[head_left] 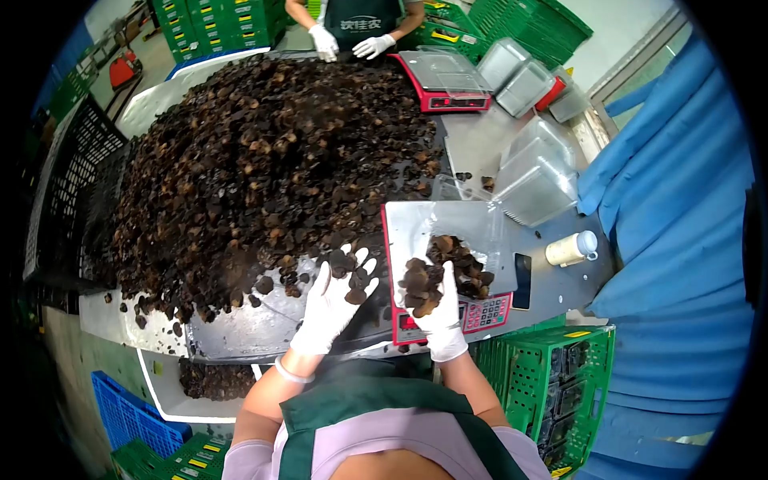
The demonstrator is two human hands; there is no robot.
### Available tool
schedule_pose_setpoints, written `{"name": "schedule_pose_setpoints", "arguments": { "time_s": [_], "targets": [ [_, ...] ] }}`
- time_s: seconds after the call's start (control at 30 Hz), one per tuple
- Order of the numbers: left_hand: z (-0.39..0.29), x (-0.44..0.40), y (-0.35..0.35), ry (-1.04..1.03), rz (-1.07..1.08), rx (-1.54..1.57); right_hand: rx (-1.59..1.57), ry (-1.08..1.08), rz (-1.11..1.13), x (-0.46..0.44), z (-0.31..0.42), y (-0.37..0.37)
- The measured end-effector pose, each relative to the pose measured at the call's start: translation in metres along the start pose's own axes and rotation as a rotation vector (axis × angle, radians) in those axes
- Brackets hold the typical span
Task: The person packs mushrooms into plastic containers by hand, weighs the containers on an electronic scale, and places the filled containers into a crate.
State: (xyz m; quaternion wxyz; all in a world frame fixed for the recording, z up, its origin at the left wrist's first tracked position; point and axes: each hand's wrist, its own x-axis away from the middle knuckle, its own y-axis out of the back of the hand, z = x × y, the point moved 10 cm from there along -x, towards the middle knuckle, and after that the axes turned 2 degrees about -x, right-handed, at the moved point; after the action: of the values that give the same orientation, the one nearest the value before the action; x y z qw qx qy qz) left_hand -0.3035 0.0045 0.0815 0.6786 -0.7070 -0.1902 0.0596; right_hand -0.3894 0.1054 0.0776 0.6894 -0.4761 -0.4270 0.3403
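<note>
My left hand [322, 318], in a white glove, is palm up with several dark brown mushroom caps [357, 290] in it, beside the front edge of a large mushroom pile [272, 160]. In my gloved right hand [442, 322] is a clump of mushroom caps [419, 286], held over the near part of a red digital scale [488, 312]. A clear plastic box [500, 240] rests on the scale's pan, and more mushrooms [472, 276] lie right behind my right fingers. Its display is partly hidden by my right hand.
Across the table, a co-worker's gloved hands [349, 45] rest at the pile's far edge, left of a second red scale [452, 100]. Clear boxes [538, 180], a phone [522, 282] and a bottle [571, 249] stand right. Crates [560, 392] and a white bin [160, 392] flank me below.
</note>
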Motion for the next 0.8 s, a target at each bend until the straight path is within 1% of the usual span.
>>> {"name": "schedule_pose_setpoints", "arguments": {
  "time_s": [0.03, 0.07, 0.13, 0.17, 0.2, 0.27, 0.3, 0.33, 0.37, 0.4, 0.43, 0.47, 0.5, 0.53, 0.6, 0.63, 0.67, 0.73, 0.77, 0.8],
  "targets": [
    [0.008, -0.009, -0.009, 0.007, 0.015, -0.004, 0.067, 0.105, -0.023, 0.005, 0.025, -0.001],
    [0.017, -0.018, -0.02, 0.023, 0.046, 0.0, 0.028, 0.138, 0.057, 0.012, 0.044, -0.009],
    [0.035, -0.04, -0.022, 0.028, 0.07, -0.037, -0.079, 0.202, 0.006, 0.016, 0.08, 0.007],
    [0.043, -0.047, -0.039, 0.024, 0.07, -0.072, -0.092, 0.159, 0.213, 0.021, 0.088, -0.018],
    [0.052, -0.056, -0.04, 0.036, 0.059, -0.081, -0.157, 0.17, 0.166, 0.024, 0.101, -0.016],
    [0.07, -0.068, -0.062, 0.059, 0.062, -0.114, -0.082, 0.2, 0.173, 0.028, 0.126, -0.01],
    [0.076, -0.077, -0.064, 0.046, 0.09, -0.189, -0.083, 0.205, 0.175, 0.03, 0.135, -0.008],
    [0.083, -0.086, -0.061, 0.032, 0.115, -0.265, -0.072, 0.239, 0.103, 0.031, 0.145, 0.001],
    [0.083, -0.093, -0.061, -0.064, 0.115, -0.433, -0.061, 0.27, 0.031, 0.032, 0.154, 0.009],
    [0.093, -0.098, -0.053, 0.034, 0.082, -0.486, -0.065, 0.27, 0.034, 0.031, 0.16, 0.015],
    [0.083, -0.101, -0.061, -0.188, 0.101, -0.863, -0.166, 0.212, 0.147, 0.028, 0.162, 0.014],
    [0.077, -0.099, -0.078, -0.419, 0.118, -1.235, -0.105, 0.23, 0.147, 0.029, 0.166, 0.013],
    [0.078, -0.09, -0.102, -0.71, 0.174, -1.651, -0.043, 0.249, 0.145, 0.03, 0.17, 0.011],
    [0.084, -0.086, -0.106, -0.757, 0.164, -1.792, -0.045, 0.246, 0.148, 0.027, 0.171, 0.012],
    [0.1, -0.075, -0.142, -0.869, 0.173, -2.093, 0.001, 0.183, 0.262, 0.022, 0.166, 0.005],
    [0.107, -0.072, -0.153, -0.859, 0.159, -2.192, -0.034, 0.146, 0.351, 0.018, 0.165, 0.008],
    [0.109, -0.071, -0.158, -0.862, 0.151, -2.196, -0.066, 0.106, 0.437, 0.015, 0.164, 0.01],
    [0.114, -0.073, -0.161, -0.838, 0.147, -2.299, 0.511, 0.367, 0.101, 0.01, 0.184, 0.051],
    [0.117, -0.07, -0.164, -0.894, 0.179, -2.332, 0.51, 0.362, 0.105, 0.002, 0.183, 0.074],
    [0.118, -0.072, -0.16, -0.895, 0.174, -2.334, 1.027, 0.498, 0.081, -0.004, 0.182, 0.073]
  ]
}}
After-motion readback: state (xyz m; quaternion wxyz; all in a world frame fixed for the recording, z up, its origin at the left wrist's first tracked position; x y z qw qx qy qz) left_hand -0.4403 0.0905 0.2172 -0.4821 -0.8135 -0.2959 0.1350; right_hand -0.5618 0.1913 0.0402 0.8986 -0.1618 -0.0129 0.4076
